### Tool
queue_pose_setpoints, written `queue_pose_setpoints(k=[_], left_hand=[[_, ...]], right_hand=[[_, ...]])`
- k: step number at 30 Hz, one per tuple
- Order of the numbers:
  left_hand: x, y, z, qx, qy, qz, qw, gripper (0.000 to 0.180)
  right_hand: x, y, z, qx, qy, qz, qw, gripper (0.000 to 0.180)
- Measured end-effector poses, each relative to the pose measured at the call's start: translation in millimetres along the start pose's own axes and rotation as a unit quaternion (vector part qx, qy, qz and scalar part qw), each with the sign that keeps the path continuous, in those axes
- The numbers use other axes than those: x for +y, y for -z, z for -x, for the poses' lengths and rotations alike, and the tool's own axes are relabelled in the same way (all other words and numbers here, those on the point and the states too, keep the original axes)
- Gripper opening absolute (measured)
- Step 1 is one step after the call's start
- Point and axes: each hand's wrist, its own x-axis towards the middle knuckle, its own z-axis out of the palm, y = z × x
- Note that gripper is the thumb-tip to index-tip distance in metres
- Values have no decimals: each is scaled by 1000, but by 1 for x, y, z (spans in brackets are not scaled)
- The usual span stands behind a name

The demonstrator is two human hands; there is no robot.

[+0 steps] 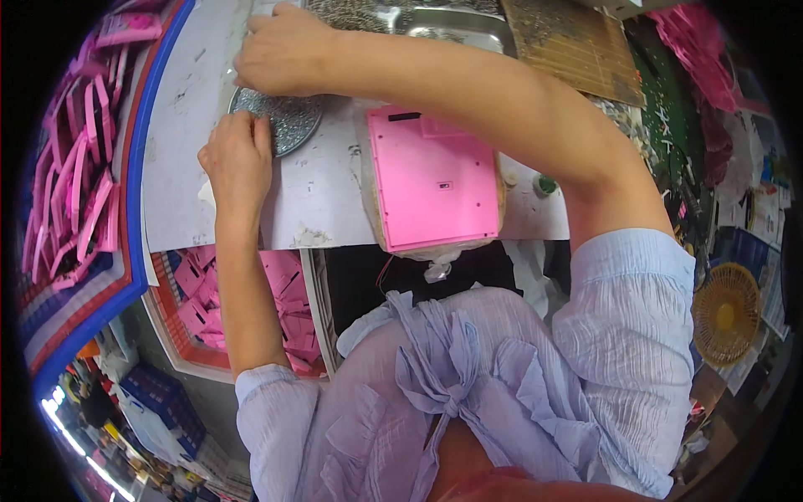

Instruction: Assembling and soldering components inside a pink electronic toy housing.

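My left hand (pixel 238 155) is at the left rim of a round dish (pixel 299 138) filled with small shiny metal pieces, perhaps screws. Its fingers are curled together, and what they hold, if anything, is hidden. Reaching across the table, my right hand (pixel 284 52) is closed just beyond the dish, fingers bent down and out of sight. A flat pink plastic panel (pixel 435 188) lies in front of me on a padded, plastic-wrapped support. It has a dark slot near its far left corner and a small opening in its middle.
Many pink plastic parts (pixel 79 180) pile up at the left inside a blue-edged lining. More pink parts (pixel 196 289) fill a crate below the table. At the far side are a metal tray (pixel 456 29) and a brown board (pixel 577 46). A small green-topped bottle (pixel 544 185) stands right.
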Motion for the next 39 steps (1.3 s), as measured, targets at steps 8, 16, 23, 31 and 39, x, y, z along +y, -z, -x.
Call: queue_pose_setpoints(k=[8, 16, 23, 31, 39], left_hand=[[144, 27, 27, -57, -226, 306, 923, 15], [177, 7, 21, -66, -295, 228, 925, 18], [171, 10, 23, -53, -307, 223, 924, 19], [132, 42, 54, -96, -152, 292, 939, 22], [117, 53, 84, -103, -81, 345, 929, 19]], right_hand=[[20, 110, 174, 49, -277, -485, 828, 17], [-35, 130, 312, 182, -480, -572, 640, 11], [-53, 141, 321, 184, -504, -574, 619, 11], [-80, 110, 289, 139, -399, -379, 823, 12], [-88, 95, 283, 99, -355, -275, 888, 22]])
